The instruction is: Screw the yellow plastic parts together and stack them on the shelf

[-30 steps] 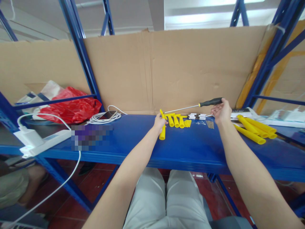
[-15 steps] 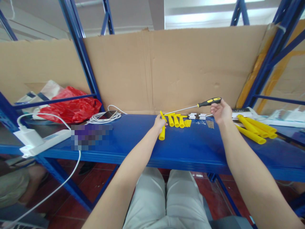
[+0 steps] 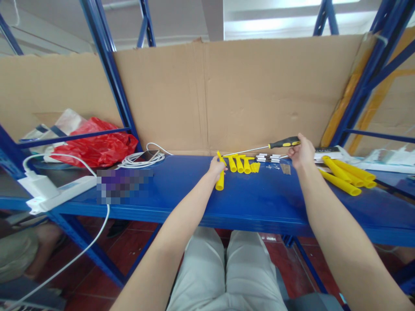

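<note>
My left hand point(image 3: 216, 165) is closed round a yellow plastic tube piece point(image 3: 221, 179) that rests on the blue shelf point(image 3: 253, 203). My right hand point(image 3: 302, 152) grips the black and yellow handle of a long screwdriver point(image 3: 282, 143). Its thin metal shaft runs left, and the tip reaches the top of the yellow piece by my left hand. Between my hands lie several short yellow pieces point(image 3: 241, 163) and some small white parts point(image 3: 267, 158).
Long yellow tubes point(image 3: 346, 177) lie at the right. A coiled white cable with a phone point(image 3: 144, 158) and a red plastic bag point(image 3: 97, 144) are at the left, beside a white power strip point(image 3: 53, 190). A cardboard sheet point(image 3: 227, 95) backs the shelf.
My right hand has turned the screwdriver's handle and dropped slightly. My left hand with the yellow piece has barely moved.
</note>
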The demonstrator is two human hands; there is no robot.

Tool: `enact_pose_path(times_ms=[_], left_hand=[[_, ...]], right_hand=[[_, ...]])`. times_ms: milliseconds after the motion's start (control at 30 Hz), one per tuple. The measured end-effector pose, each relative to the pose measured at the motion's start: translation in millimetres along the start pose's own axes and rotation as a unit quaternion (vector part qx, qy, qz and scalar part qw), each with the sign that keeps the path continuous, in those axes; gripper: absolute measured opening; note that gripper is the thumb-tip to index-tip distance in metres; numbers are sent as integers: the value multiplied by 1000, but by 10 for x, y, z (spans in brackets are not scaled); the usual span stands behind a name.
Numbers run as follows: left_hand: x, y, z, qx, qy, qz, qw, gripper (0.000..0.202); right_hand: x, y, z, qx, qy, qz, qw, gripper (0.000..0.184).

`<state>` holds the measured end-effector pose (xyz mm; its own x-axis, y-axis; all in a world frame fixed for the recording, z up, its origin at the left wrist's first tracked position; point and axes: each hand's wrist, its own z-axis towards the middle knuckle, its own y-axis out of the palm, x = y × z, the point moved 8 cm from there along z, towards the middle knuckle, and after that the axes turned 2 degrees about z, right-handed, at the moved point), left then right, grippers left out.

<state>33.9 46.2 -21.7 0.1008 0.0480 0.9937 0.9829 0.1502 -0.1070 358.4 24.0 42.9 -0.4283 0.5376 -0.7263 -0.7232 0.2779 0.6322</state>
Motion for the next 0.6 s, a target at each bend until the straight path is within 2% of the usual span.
enact_pose_path(times_ms=[133, 233, 367, 600], left_hand=[[1, -5, -5, 1, -4, -1, 1000, 62], [3, -10, -6, 1, -3, 0, 1000, 63], [5, -8, -6, -1, -4, 6, 1000, 65], [-6, -9, -2, 5, -5, 9, 1000, 66]], right_hand=[[-12, 31, -50, -1, 18, 12, 1000, 45], [6, 56, -54, -15, 46, 18, 999, 37], [19, 56, -28, -26, 39, 6, 999, 34], [22, -1, -51, 7, 35, -18, 999, 38]])
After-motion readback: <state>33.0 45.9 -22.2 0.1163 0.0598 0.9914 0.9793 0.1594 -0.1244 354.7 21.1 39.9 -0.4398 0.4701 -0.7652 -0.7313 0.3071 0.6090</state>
